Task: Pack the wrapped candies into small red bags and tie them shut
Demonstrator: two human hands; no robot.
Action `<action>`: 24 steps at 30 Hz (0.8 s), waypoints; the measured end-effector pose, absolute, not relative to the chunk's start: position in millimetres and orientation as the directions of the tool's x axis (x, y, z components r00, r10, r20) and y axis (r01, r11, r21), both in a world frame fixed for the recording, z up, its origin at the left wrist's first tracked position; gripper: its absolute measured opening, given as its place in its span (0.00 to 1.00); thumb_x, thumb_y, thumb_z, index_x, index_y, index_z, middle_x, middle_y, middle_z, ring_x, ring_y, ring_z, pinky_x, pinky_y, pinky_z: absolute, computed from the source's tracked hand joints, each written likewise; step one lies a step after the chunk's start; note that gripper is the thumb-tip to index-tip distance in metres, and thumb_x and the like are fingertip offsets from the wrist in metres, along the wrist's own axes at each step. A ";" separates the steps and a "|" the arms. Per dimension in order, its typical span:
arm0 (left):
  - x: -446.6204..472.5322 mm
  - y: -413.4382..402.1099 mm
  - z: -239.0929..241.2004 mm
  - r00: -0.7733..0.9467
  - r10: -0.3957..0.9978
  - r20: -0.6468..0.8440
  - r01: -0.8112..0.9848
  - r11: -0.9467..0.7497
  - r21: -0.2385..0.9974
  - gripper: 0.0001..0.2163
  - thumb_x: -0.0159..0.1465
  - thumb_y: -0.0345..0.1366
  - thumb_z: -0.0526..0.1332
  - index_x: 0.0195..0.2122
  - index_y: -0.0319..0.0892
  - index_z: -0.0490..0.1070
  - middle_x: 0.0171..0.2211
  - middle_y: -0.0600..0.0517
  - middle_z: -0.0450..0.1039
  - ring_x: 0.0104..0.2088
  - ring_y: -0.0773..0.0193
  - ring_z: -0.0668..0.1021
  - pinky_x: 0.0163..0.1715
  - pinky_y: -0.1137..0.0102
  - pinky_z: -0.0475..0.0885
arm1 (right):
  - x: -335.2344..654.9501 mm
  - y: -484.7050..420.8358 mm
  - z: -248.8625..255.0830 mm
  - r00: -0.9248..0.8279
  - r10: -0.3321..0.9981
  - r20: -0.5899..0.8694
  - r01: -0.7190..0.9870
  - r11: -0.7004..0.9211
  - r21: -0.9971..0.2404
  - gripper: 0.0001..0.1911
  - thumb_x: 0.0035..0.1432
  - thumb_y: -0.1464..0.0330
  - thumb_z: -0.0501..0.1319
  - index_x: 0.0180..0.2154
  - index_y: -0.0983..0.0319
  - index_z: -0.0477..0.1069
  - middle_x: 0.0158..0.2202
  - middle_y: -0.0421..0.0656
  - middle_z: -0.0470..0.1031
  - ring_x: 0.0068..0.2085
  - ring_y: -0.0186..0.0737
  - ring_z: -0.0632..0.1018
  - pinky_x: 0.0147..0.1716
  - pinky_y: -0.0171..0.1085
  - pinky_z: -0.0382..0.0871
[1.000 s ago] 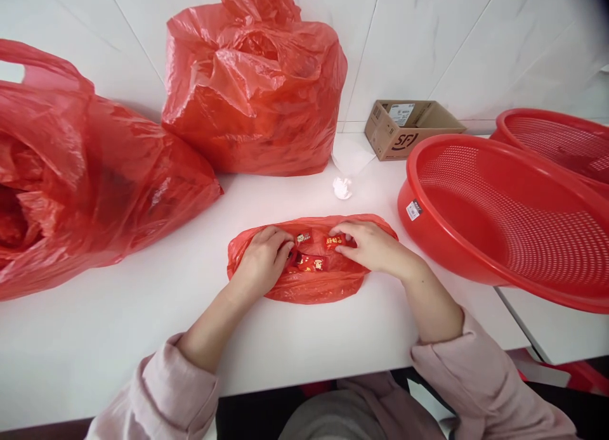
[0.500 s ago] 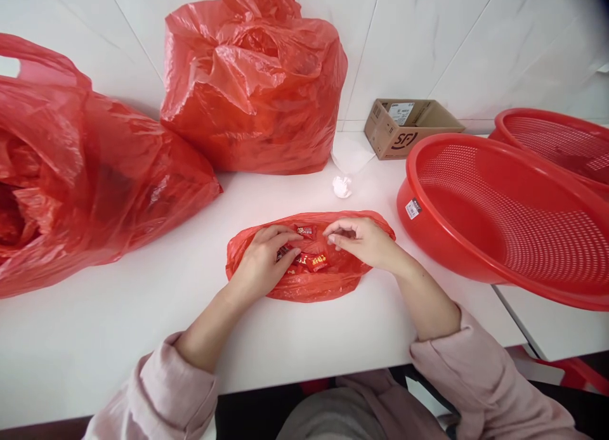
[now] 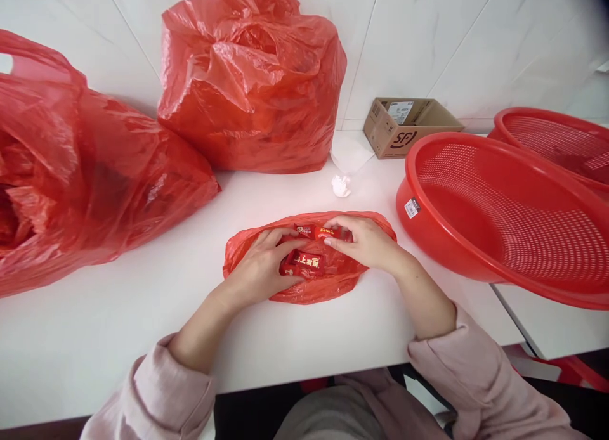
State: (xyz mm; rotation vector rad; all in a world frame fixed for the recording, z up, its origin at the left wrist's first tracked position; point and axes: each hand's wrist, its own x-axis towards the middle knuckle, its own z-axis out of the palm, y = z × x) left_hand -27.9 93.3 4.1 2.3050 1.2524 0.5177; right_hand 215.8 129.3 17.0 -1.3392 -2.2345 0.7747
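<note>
Small red bag [image 3: 311,291] of red packets [image 3: 308,262]: one gripped in left hand [image 3: 263,267], another pinched in right hand [image 3: 368,242].

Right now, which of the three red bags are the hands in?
The small flat bag, under left hand and right hand; the two big bags sit behind, untouched.

from my end this looks like a plain indoor work corner, in a home or the back room of a small shop; i can't tell which. a white tabletop [image 3: 143,300] runs up against a wall of large white marble-veined tiles [image 3: 428,40]. on it sit bulging red plastic bags [image 3: 250,85], wide red perforated basins [image 3: 499,218], one with a sticker label, an open cardboard shipping box [image 3: 404,126], and a small red bag [image 3: 314,288] of wrapped sweets [image 3: 307,262].
</note>
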 end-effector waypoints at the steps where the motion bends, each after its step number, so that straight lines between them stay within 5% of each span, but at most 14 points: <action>1: -28.2 92.9 4.0 0.519 0.848 0.105 0.677 -0.483 0.555 0.26 0.57 0.37 0.67 0.58 0.50 0.69 0.58 0.48 0.66 0.60 0.50 0.66 0.59 0.54 0.65 | 216.2 130.0 15.4 -0.433 0.896 0.096 0.657 0.386 -0.647 0.11 0.62 0.62 0.60 0.44 0.58 0.73 0.44 0.41 0.78 0.41 0.40 0.77 0.40 0.38 0.70; 8: -29.5 91.9 0.7 0.511 0.853 0.107 0.685 -0.479 0.548 0.26 0.57 0.38 0.67 0.58 0.51 0.69 0.58 0.48 0.65 0.59 0.49 0.66 0.58 0.53 0.67 | 205.5 124.9 12.3 -0.355 0.901 0.248 0.693 0.432 -0.578 0.09 0.64 0.67 0.57 0.44 0.60 0.73 0.43 0.44 0.78 0.43 0.41 0.78 0.43 0.39 0.70; 12: -29.7 91.8 -0.6 0.496 0.859 0.126 0.673 -0.472 0.570 0.27 0.57 0.41 0.67 0.58 0.48 0.68 0.59 0.47 0.65 0.58 0.48 0.67 0.57 0.53 0.68 | 194.2 114.9 16.5 -0.585 0.805 0.099 0.638 0.532 -0.557 0.04 0.59 0.67 0.64 0.37 0.59 0.73 0.40 0.42 0.76 0.42 0.40 0.76 0.41 0.39 0.69; 16: -30.4 91.9 -1.4 0.499 0.859 0.115 0.674 -0.469 0.571 0.26 0.58 0.42 0.67 0.58 0.50 0.69 0.58 0.47 0.65 0.58 0.48 0.67 0.57 0.53 0.67 | 191.0 111.6 17.2 -0.589 0.808 -0.011 0.701 0.503 -0.506 0.09 0.57 0.65 0.65 0.39 0.59 0.71 0.43 0.43 0.76 0.44 0.45 0.75 0.39 0.41 0.67; 20: -29.7 92.2 0.3 0.511 0.853 0.109 0.663 -0.471 0.582 0.26 0.58 0.42 0.67 0.58 0.53 0.69 0.58 0.48 0.65 0.59 0.49 0.67 0.58 0.53 0.66 | 195.9 114.7 16.2 -0.545 0.836 -0.071 0.692 0.400 -0.601 0.06 0.57 0.69 0.64 0.38 0.59 0.70 0.37 0.40 0.76 0.37 0.39 0.75 0.34 0.38 0.66; 24: -27.8 92.2 8.3 0.451 0.885 0.111 0.635 -0.406 0.658 0.23 0.59 0.45 0.66 0.55 0.46 0.71 0.56 0.47 0.69 0.58 0.50 0.69 0.58 0.55 0.66 | 201.7 119.4 18.4 -0.547 0.830 -0.107 0.501 0.223 -0.836 0.05 0.58 0.68 0.62 0.38 0.60 0.72 0.31 0.38 0.73 0.31 0.34 0.73 0.32 0.35 0.68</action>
